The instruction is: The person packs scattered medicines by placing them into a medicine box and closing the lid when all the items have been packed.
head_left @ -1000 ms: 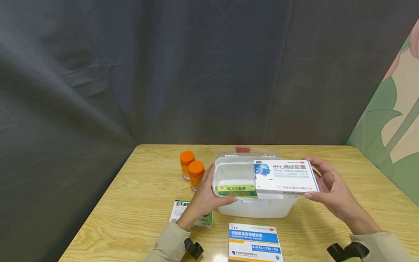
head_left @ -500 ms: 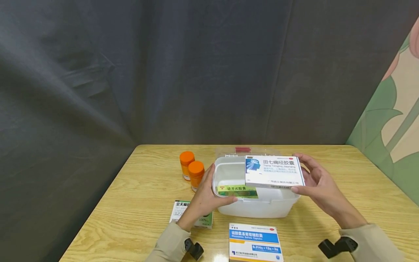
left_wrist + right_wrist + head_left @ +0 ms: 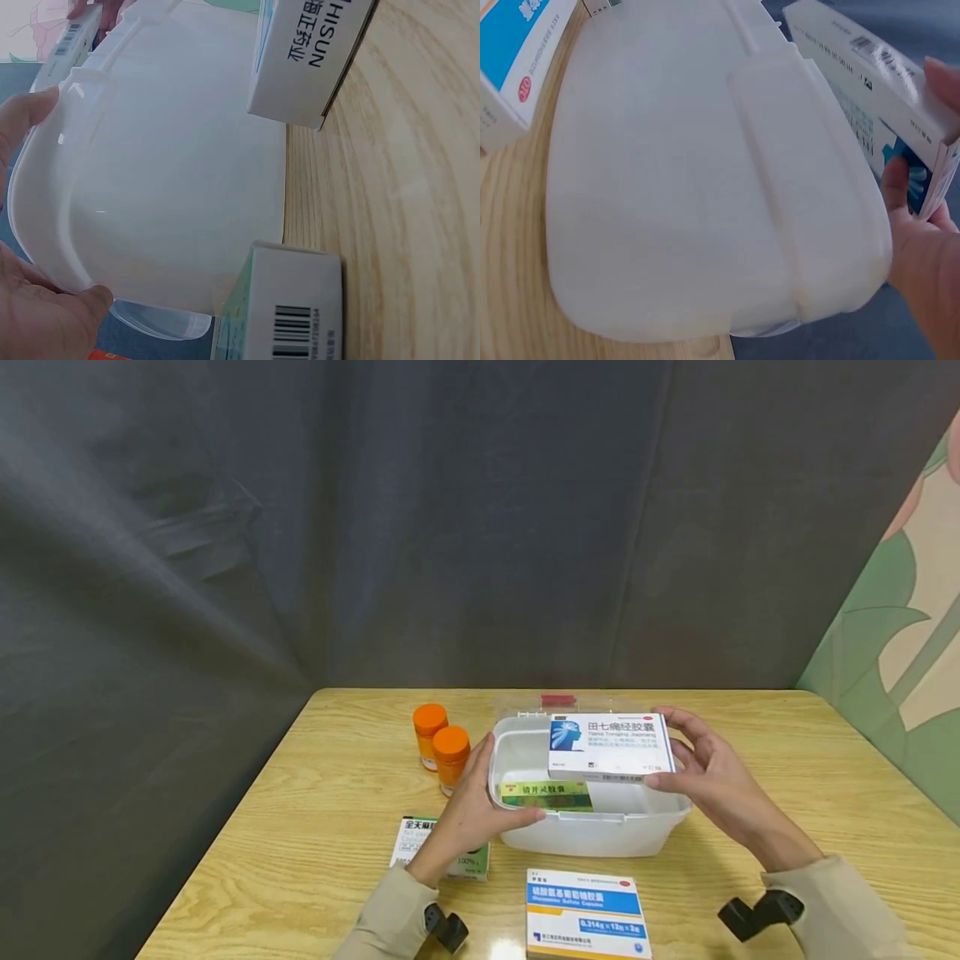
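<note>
My right hand (image 3: 708, 777) pinches the right end of a white medicine box (image 3: 611, 747) with a blue head picture, thumb at the front edge and fingers behind. It is tilted over the open translucent plastic storage box (image 3: 588, 837), covering part of the opening. At the storage box's left end, my left hand (image 3: 467, 814) grips the rim, its thumb lying along the front edge. The left wrist view shows the fingertips on the rim of the white wall (image 3: 180, 150). Inside, at the front left, lies a green medicine box (image 3: 546, 796).
Two orange-capped bottles (image 3: 452, 752) stand left of the storage box. A green-and-white medicine box (image 3: 468, 862) lies partly hidden behind my left wrist. In front lies a blue-and-white medicine box (image 3: 585, 914). The clear lid (image 3: 592, 703) with its red latch hangs open behind.
My right hand has moved left with the white medicine box, from the storage box's right end to over its middle, uncovering more of the right side. The left hand has stayed at the rim.
</note>
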The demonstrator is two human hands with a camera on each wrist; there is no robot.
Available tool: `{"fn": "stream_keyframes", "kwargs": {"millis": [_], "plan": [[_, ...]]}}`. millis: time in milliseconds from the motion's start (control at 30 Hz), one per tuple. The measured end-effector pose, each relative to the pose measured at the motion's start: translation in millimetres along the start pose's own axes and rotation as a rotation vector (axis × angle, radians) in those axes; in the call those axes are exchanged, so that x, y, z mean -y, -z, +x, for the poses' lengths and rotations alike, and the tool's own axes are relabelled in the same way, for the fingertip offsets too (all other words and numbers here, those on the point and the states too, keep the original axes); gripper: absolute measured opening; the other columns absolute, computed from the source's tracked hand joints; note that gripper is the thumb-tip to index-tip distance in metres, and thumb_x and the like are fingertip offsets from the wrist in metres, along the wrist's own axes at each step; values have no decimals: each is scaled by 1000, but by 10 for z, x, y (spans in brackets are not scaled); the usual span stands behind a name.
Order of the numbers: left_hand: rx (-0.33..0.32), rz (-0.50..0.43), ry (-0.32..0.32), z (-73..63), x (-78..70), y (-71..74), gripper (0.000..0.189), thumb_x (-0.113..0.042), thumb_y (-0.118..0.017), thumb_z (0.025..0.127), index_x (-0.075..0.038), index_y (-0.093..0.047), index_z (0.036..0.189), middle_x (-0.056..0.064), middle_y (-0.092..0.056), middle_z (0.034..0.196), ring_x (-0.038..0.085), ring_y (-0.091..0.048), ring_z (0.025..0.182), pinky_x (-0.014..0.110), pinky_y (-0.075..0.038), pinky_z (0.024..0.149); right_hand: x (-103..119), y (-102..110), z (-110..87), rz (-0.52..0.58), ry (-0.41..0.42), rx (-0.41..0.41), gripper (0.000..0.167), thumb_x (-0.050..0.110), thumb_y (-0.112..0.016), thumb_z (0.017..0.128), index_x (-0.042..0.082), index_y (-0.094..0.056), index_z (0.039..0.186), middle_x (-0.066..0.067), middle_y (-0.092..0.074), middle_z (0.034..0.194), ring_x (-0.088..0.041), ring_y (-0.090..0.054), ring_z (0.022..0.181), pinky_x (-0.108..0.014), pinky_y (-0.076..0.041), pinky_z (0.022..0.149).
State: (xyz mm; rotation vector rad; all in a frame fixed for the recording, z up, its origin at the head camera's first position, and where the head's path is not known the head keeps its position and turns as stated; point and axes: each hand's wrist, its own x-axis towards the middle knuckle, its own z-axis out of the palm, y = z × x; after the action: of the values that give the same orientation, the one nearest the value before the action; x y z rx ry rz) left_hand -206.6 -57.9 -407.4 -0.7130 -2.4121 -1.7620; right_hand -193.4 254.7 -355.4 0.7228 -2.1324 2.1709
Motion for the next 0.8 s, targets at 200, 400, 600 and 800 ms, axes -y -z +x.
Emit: {"fn": "stream_keyframes", "kwargs": {"millis": [200, 400, 600, 800], "plan": [[-12, 29, -13, 10, -1, 2, 111, -34, -87, 71, -13, -18, 155, 12, -25, 152, 36, -46, 117, 50, -45, 96, 5, -34, 62, -51, -82, -22, 74, -11, -68, 83, 5, -30, 143, -9, -30, 142, -7, -51, 115, -24, -50, 88], [-5, 28, 17, -1, -6, 6, 107, -35, -85, 74, -15, -19, 155, 10, -25, 152, 35, -45, 120, 49, -43, 99, 26, -73, 141, -138, -141, -7, 77, -4, -73, 82, 7, -30, 145, -10, -32, 142, -9, -51, 114, -24, -50, 88], [-7, 35, 32, -6, -26, 6, 109, -35, -86, 73, -16, -18, 156, 7, -23, 154, 34, -43, 123, 49, -39, 102, 24, -125, 236, -164, -195, 31, 83, -1, -76, 80, 2, -25, 146, -13, -35, 142, -16, -52, 114, -26, -51, 87], [0, 2, 4, 6, -5, 1, 106, -30, -86, 74, -19, -20, 155, 9, -26, 151, 34, -42, 124, 54, -38, 103, -2, -157, 326, -230, -254, 67, 85, 5, -78, 79, 2, -26, 146, -18, -35, 141, -34, -41, 119, -33, -46, 90]]}}
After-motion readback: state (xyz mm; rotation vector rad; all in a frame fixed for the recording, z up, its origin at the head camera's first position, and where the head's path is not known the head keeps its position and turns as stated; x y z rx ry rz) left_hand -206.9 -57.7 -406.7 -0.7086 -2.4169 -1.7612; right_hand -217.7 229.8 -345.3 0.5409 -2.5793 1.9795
